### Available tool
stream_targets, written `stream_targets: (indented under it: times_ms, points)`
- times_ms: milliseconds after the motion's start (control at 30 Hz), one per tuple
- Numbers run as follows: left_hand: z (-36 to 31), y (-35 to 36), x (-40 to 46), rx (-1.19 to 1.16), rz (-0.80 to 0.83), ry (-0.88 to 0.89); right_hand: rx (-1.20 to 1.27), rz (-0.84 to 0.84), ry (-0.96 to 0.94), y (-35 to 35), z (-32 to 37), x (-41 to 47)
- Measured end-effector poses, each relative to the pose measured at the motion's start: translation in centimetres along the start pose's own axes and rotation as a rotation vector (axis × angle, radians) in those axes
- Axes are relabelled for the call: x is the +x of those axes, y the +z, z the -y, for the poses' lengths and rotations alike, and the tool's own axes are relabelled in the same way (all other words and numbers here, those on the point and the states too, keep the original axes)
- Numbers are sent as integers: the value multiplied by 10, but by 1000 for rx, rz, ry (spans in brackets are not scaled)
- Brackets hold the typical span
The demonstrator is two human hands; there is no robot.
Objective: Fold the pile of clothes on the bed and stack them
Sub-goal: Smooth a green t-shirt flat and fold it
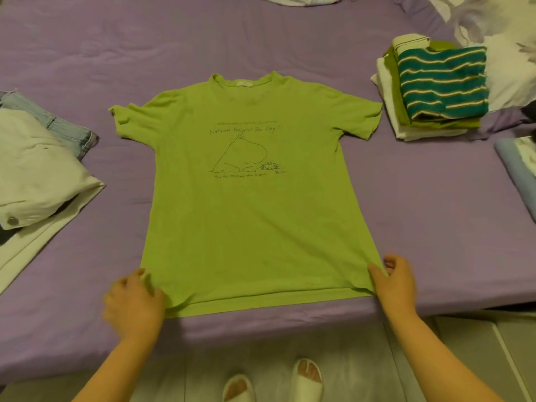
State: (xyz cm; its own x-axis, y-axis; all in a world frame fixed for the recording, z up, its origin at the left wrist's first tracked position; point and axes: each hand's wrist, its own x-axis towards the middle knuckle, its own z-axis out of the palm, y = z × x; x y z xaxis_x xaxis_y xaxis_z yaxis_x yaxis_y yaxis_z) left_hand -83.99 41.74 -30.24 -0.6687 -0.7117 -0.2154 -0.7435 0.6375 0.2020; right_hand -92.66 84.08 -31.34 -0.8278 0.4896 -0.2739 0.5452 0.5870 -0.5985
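At the near edge of the bed [87,68], the left hand [135,304] grips the lower left hem corner of the green T-shirt [249,227], fingers curled onto the fabric; this hand is blurred. The right hand [394,281] pinches the lower right hem corner. The T-shirt lies flat, front side up, collar pointing away, both short sleeves spread outward, on the purple sheet. A dark line drawing with handwritten text occupies the chest. A folded stack [435,88], topped by a teal striped garment, sits to the right; white and denim items [37,163] lie to the left.
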Motion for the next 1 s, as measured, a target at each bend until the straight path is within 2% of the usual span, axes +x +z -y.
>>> stream_targets:
  times_ms: [33, 100, 167, 233, 300, 367, 433, 500, 567, 700, 833, 1000]
  points:
    - [-19, 2, -6, -4, -27, 176, 4, -9, -42, 3, 5, 2]
    - [-63, 14, -24, -51, 150, 489, 14, 1, -81, 8, 14, 8]
    - [-101, 32, -45, -59, 401, 660, -23, 77, -55, 9, 13, 12]
    - [-124, 49, -60, -38, 527, 728, -139, 118, 5, 2, 2, 16]
    - [-134, 59, -70, -10, 632, 701, -248, 95, 67, -8, -9, 21]
    - [-137, 62, -75, 53, 723, 657, -317, 66, -7, -12, -10, 20]
    - [-139, 60, -80, 64, 835, 596, -364, 49, -242, -7, -1, 18]
    - [-144, 58, -85, 65, 895, 556, -494, 228, -542, -1, 7, 12]
    - [-147, 54, -88, 83, 913, 543, -678, 360, -673, 1, 4, 11]
    - [-152, 39, -95, -39, 899, 456, -752, 362, -409, -17, 2, 14]
    - [-171, 23, -89, -223, 821, 344, -659, 334, -412, -22, 29, 14]
    - [-202, 7, -62, -300, 869, 353, -524, 438, -443, -10, 70, 26]
